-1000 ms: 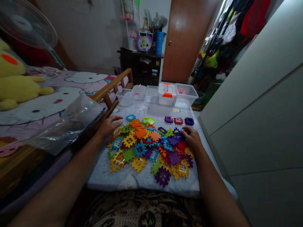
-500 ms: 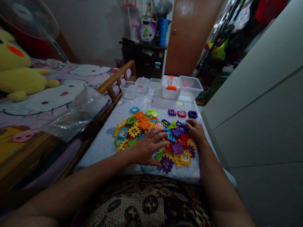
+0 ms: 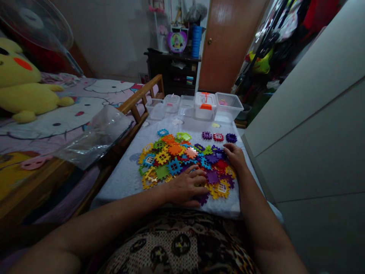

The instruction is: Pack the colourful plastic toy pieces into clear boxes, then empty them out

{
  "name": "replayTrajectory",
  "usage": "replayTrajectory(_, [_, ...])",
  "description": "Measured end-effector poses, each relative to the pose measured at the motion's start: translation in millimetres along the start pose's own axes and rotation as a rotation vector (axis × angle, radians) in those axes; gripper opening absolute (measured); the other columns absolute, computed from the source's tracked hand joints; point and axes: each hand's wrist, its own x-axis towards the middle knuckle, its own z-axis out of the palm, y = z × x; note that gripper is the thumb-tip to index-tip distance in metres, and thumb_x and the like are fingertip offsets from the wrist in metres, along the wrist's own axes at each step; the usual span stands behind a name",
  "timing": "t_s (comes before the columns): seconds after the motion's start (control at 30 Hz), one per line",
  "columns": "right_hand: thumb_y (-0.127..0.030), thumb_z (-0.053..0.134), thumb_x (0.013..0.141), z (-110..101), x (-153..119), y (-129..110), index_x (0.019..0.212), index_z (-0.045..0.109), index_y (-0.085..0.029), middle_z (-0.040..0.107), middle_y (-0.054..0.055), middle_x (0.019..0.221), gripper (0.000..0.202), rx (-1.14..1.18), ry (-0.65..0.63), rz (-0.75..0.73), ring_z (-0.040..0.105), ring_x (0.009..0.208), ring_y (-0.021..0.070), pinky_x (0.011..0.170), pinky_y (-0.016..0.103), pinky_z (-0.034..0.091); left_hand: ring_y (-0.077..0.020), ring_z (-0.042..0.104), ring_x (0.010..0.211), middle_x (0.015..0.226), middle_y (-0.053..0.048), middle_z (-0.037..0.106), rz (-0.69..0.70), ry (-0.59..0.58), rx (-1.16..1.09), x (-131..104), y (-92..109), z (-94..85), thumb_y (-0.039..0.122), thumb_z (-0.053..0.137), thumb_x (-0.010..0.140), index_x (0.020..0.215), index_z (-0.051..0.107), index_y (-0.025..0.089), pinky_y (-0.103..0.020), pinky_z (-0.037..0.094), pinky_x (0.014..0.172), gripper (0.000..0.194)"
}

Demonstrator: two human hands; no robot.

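Note:
A heap of interlocking plastic building tiles in many colours spreads over the table, among them an orange tile, a blue window tile and a yellow window tile. Over the near part of the heap lies my left hand, fingers spread, partly covering a purple tile. My right hand rests at the heap's right edge, fingertips by the dark purple tiles; its fingers are bent but not closed on anything I can see. Beyond it sit a purple tile, a red tile and a dark purple tile, set apart.
Along the table's far end stand clear plastic boxes, including an open box and a lidded box with orange clips. A wooden bed rail and a plastic bag are on the left. A white cabinet borders the right.
My left hand has moved down toward me across the heap, uncovering the blue window tile and covering more of the near purple tile. The right hand stays nearly in place.

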Motion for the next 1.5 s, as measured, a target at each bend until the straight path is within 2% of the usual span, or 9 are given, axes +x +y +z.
replayTrajectory(0.27, [-0.044, 0.062, 0.072, 0.6, 0.8, 2.1, 0.094, 0.072, -0.018, 0.075, 0.008, 0.089, 0.035, -0.001, 0.007, -0.009, 0.066, 0.080, 0.0232, 0.079, 0.037, 0.051, -0.0275, 0.052, 0.123, 0.115, -0.009, 0.066, -0.026, 0.048, 0.071, 1.7, -0.3, 6.1, 0.046, 0.061, 0.088, 0.111, 0.064, 0.022, -0.048, 0.030, 0.117, 0.033])
replayTrajectory(0.6, [-0.044, 0.062, 0.073, 0.3, 0.5, 2.8, 0.095, 0.072, -0.018, 0.075, 0.008, 0.090, 0.035, 0.010, 0.007, -0.018, 0.067, 0.082, 0.0235, 0.081, 0.038, 0.052, -0.0267, 0.052, 0.123, 0.116, -0.009, 0.067, -0.119, 0.173, 0.242, -2.1, -2.0, 15.7, 0.041, 0.057, 0.091, 0.110, 0.064, 0.023, -0.053, 0.024, 0.120, 0.027])
replayTrajectory(0.77, [-0.043, 0.062, 0.073, -0.5, 0.4, 1.7, 0.095, 0.072, -0.019, 0.075, 0.007, 0.091, 0.034, 0.024, -0.003, -0.009, 0.067, 0.083, 0.0236, 0.081, 0.038, 0.052, -0.0271, 0.051, 0.124, 0.116, -0.007, 0.066, -0.190, 0.232, 0.239, -10.3, -8.6, 12.2, 0.037, 0.061, 0.088, 0.111, 0.063, 0.023, -0.055, 0.023, 0.120, 0.027])
replayTrajectory(0.87, [-0.043, 0.062, 0.073, -1.2, 0.1, 0.2, 0.095, 0.072, -0.018, 0.075, 0.008, 0.090, 0.034, 0.007, 0.000, -0.017, 0.067, 0.082, 0.0234, 0.080, 0.038, 0.052, -0.0280, 0.053, 0.119, 0.114, -0.008, 0.064, -0.222, 0.263, 0.202, -16.9, -15.2, 8.1, 0.033, 0.065, 0.083, 0.117, 0.061, 0.022, -0.057, 0.029, 0.117, 0.036])
replayTrajectory(0.97, [-0.043, 0.061, 0.075, -1.9, -0.2, -0.9, 0.095, 0.072, -0.018, 0.075, 0.007, 0.088, 0.034, -0.015, -0.005, -0.017, 0.066, 0.081, 0.0229, 0.078, 0.037, 0.052, -0.0256, 0.056, 0.110, 0.111, -0.009, 0.062, -0.230, 0.281, 0.150, -23.2, -20.3, 6.6, 0.026, 0.065, 0.081, 0.122, 0.058, 0.020, -0.052, 0.042, 0.109, 0.042])
replayTrajectory(1.07, [-0.043, 0.062, 0.075, -2.1, -0.1, -0.5, 0.095, 0.072, -0.019, 0.075, 0.007, 0.085, 0.033, -0.024, -0.010, -0.017, 0.066, 0.080, 0.0226, 0.077, 0.036, 0.052, -0.0237, 0.056, 0.106, 0.112, -0.010, 0.060, -0.230, 0.290, 0.113, -27.0, -21.7, 8.5, 0.019, 0.061, 0.082, 0.122, 0.057, 0.020, -0.044, 0.051, 0.099, 0.040])
replayTrajectory(1.17, [-0.044, 0.062, 0.075, -1.9, 0.5, 1.2, 0.095, 0.072, -0.019, 0.075, 0.007, 0.086, 0.034, -0.014, -0.014, -0.011, 0.066, 0.080, 0.0230, 0.077, 0.037, 0.052, -0.0227, 0.056, 0.105, 0.116, -0.010, 0.060, -0.218, 0.334, 0.141, -28.0, -21.1, 12.0, 0.014, 0.057, 0.084, 0.117, 0.059, 0.020, -0.040, 0.053, 0.093, 0.034])
replayTrajectory(1.3, [-0.046, 0.062, 0.074, -2.3, 1.8, 3.6, 0.095, 0.072, -0.019, 0.075, 0.007, 0.089, 0.036, -0.012, -0.021, -0.018, 0.067, 0.080, 0.0235, 0.078, 0.038, 0.051, -0.0233, 0.056, 0.108, 0.118, -0.009, 0.063, -0.279, 0.405, 0.244, -27.1, -22.4, 11.8, 0.008, 0.055, 0.086, 0.111, 0.063, 0.020, -0.042, 0.050, 0.099, 0.030])
replayTrajectory(1.5, [-0.048, 0.063, 0.074, -2.7, 0.7, 2.6, 0.095, 0.072, -0.019, 0.075, 0.007, 0.088, 0.037, -0.021, -0.023, -0.007, 0.067, 0.080, 0.0242, 0.078, 0.039, 0.051, -0.0280, 0.052, 0.121, 0.121, -0.007, 0.066, -0.437, 0.332, 0.204, -27.8, -26.9, -1.9, 0.024, 0.057, 0.093, 0.105, 0.068, 0.023, -0.058, 0.034, 0.113, 0.016])
